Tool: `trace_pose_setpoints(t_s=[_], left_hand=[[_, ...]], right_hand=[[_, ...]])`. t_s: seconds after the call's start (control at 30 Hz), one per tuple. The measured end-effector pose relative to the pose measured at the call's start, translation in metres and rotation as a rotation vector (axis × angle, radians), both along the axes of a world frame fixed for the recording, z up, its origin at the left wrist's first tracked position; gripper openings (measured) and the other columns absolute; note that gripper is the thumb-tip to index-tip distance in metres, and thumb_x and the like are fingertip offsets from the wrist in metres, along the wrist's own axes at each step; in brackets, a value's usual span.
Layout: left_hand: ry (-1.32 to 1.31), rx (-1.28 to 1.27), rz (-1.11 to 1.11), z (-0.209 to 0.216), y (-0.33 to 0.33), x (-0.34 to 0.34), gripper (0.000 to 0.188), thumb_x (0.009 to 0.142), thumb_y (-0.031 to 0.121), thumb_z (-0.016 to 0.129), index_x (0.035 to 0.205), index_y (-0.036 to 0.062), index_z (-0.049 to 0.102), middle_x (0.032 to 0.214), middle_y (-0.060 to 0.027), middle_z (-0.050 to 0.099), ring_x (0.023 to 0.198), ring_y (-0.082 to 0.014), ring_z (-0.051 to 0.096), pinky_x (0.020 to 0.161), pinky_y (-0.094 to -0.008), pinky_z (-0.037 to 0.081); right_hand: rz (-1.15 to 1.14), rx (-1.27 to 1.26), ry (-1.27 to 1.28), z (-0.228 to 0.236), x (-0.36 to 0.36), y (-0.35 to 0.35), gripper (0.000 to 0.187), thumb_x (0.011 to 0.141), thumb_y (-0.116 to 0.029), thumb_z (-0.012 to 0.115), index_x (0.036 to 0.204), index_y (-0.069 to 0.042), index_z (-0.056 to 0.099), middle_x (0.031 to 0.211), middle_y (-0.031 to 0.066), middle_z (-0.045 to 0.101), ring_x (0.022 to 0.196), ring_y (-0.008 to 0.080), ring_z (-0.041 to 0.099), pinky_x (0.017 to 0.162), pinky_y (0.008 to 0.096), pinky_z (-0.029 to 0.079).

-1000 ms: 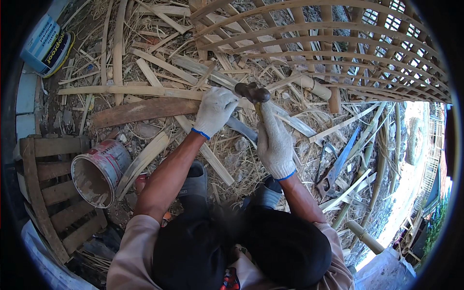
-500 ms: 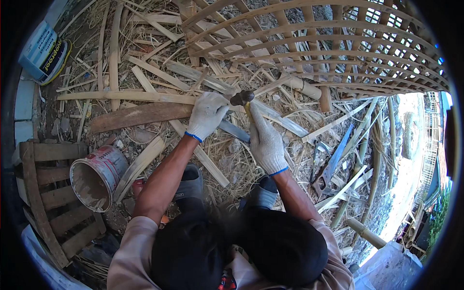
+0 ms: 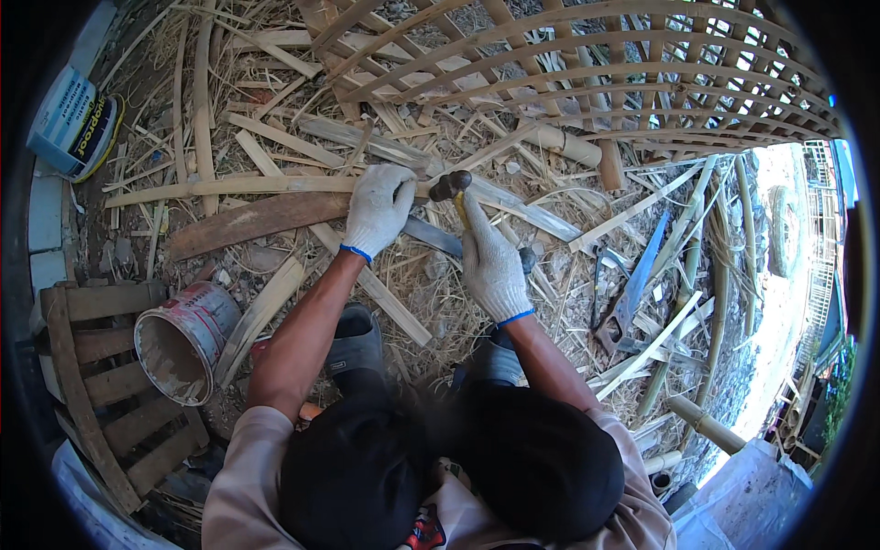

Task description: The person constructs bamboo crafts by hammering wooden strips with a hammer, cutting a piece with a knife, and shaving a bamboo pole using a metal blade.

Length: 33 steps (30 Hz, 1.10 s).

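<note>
My left hand [image 3: 379,203], in a white knitted glove with a blue cuff, is closed over the right part of a long, pale bamboo strip [image 3: 243,185]. The strip lies across a brown curved wooden plank [image 3: 266,223] on the ground. My right hand [image 3: 493,270], gloved the same way, grips a hammer [image 3: 451,186] by its yellow handle. The dark hammer head is just right of my left hand, near the strip's end. Whether my left fingertips also pinch something small cannot be made out.
A large woven bamboo lattice [image 3: 642,101] stands at the far right. A handsaw [image 3: 632,293] lies right of me. On the left are a dirty open bucket [image 3: 183,353], a slatted wooden crate [image 3: 115,380] and a blue-white tub [image 3: 73,124]. Bamboo offcuts and shavings litter the ground.
My left hand has shifted slightly left along the bamboo strip, and its thumb and fingers sit differently. The hammer head stays close by, a little farther from that hand. The view has tilted slightly.
</note>
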<state>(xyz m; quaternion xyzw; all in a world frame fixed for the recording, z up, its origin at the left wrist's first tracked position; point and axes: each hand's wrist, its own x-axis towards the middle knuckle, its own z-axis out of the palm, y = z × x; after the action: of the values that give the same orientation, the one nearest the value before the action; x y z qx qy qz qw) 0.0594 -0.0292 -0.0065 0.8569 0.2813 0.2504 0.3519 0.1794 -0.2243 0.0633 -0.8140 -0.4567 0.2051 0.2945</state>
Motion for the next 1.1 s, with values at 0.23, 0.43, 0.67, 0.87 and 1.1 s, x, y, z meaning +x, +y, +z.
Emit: trace_pose_setpoints(t_s=[0.23,0.43,0.67,0.87,1.1], left_hand=[[0.017,0.088,-0.023,-0.002,-0.003,0.0,0.007,0.089,0.01,0.072,0.097,0.0094,0.073,0.096,-0.0104,0.069,0.1,-0.036,0.064,0.091,-0.0493,0.05],[0.168,0.319,-0.153,-0.001,-0.003,-0.002,0.013,0.085,0.008,0.074,0.097,0.0094,0.074,0.097,-0.008,0.07,0.1,-0.0335,0.065,0.089,-0.0474,0.051],[0.045,-0.061,0.001,0.005,-0.006,-0.002,0.015,0.096,0.016,0.068,0.103,0.0046,0.075,0.102,-0.0125,0.071,0.106,-0.0345,0.065,0.095,-0.0465,0.051],[0.108,-0.069,-0.108,0.013,0.018,-0.008,0.02,0.1,0.016,0.064,0.107,0.0018,0.076,0.105,-0.0167,0.071,0.108,-0.0374,0.064,0.098,-0.0467,0.05],[0.159,0.021,-0.108,0.006,0.017,-0.005,0.019,0.098,0.018,0.067,0.101,0.0024,0.078,0.102,-0.0149,0.07,0.105,-0.0368,0.062,0.096,-0.0469,0.05]], right_hand=[[0.0,0.131,-0.033,-0.017,-0.002,-0.005,0.063,0.102,-0.007,0.058,0.163,-0.011,0.043,0.101,0.0316,0.07,0.091,0.0471,0.071,0.079,0.0561,0.057],[0.007,0.109,-0.031,-0.017,-0.004,-0.005,0.066,0.102,-0.008,0.057,0.165,-0.015,0.04,0.102,0.0305,0.069,0.09,0.0475,0.071,0.078,0.0574,0.057],[-0.022,0.147,0.004,-0.022,-0.005,-0.007,0.061,0.102,-0.006,0.058,0.161,-0.01,0.046,0.105,0.0322,0.07,0.093,0.0478,0.072,0.081,0.0549,0.057],[-0.052,0.048,0.138,0.004,0.003,0.001,0.058,0.104,-0.006,0.056,0.16,-0.005,0.046,0.114,0.034,0.071,0.105,0.0484,0.071,0.093,0.0511,0.056],[-0.057,0.009,0.172,0.007,0.009,0.003,0.058,0.104,-0.007,0.055,0.161,-0.002,0.044,0.13,0.0351,0.067,0.121,0.048,0.067,0.104,0.0504,0.052]])
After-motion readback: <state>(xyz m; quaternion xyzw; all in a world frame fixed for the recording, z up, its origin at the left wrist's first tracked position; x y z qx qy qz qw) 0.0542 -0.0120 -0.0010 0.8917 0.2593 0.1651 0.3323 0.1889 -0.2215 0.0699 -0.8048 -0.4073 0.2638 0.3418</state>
